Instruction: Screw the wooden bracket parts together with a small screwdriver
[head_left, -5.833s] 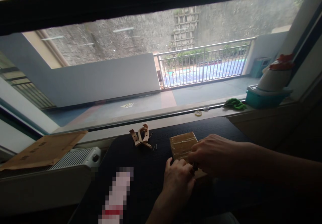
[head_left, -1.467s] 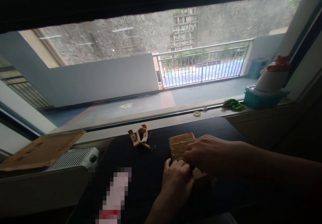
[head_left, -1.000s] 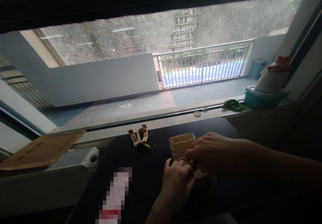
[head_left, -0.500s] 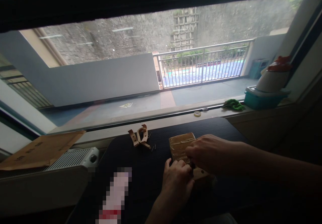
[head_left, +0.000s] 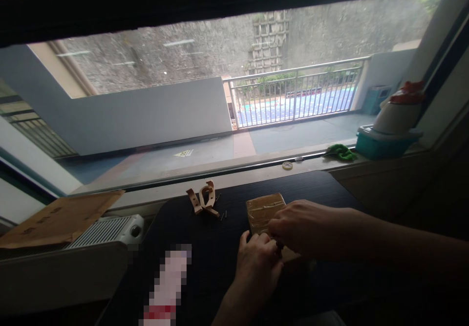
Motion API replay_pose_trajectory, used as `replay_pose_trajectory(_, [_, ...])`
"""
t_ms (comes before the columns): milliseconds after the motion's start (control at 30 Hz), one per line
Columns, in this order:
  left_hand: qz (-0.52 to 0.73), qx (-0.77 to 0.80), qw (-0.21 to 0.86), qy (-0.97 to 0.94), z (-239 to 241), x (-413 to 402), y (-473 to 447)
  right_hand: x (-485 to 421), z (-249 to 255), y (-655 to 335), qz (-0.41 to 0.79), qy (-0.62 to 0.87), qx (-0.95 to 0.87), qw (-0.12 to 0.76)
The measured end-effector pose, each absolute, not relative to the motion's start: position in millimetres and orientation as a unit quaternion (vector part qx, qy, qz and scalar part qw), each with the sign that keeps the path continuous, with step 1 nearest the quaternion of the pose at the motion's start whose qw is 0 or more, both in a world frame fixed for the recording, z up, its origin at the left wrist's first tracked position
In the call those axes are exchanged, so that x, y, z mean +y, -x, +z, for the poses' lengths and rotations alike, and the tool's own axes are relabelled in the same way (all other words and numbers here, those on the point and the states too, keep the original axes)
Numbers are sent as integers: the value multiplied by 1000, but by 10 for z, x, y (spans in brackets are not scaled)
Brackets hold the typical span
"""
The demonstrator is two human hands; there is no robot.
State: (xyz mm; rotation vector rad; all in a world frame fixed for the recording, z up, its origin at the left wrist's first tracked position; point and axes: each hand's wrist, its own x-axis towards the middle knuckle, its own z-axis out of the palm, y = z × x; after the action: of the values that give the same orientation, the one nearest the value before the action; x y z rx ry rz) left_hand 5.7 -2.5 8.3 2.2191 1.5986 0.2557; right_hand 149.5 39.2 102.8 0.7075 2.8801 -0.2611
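Observation:
A flat light-wood board (head_left: pixel 264 210) lies on the dark table (head_left: pixel 205 267) in front of me. My left hand (head_left: pixel 257 264) is curled with its fingers closed at the board's near edge. My right hand (head_left: pixel 306 228) reaches in from the right and rests over the board, fingers pinched round a small dark item I cannot make out. Both hands meet at the board's near side and hide that part of it.
Loose curved wooden pieces (head_left: pixel 203 200) and a small pin lie behind the board to the left. A blurred white and red object (head_left: pixel 166 287) lies near left. A heater (head_left: pixel 106 228) under cardboard (head_left: pixel 58 216) stands left. On the sill sit a teal tub (head_left: pixel 386 142), green cloth (head_left: pixel 339 152), tape roll (head_left: pixel 287 165).
My right hand has shifted slightly back and forth over the board. My left hand and the board have stayed in place.

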Motion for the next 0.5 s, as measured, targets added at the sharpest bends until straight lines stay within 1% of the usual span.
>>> replay_pose_trajectory(100, [89,569,198,-793,88,-28,-55,379,1018,-1508,-89,-243,962,88])
replay_pose_trajectory(233, [83,568,196,-795,90,-26,-43,355,1126,-1509,-95,-267,955,86])
replay_pose_trajectory(367, [82,559,203,-800,70,-6,-27,361,1215,-1503,-97,-247,958,109])
replay_pose_trajectory(500, [87,567,201,-794,63,3,-37,383,1172,-1509,-100,-234,962,104])
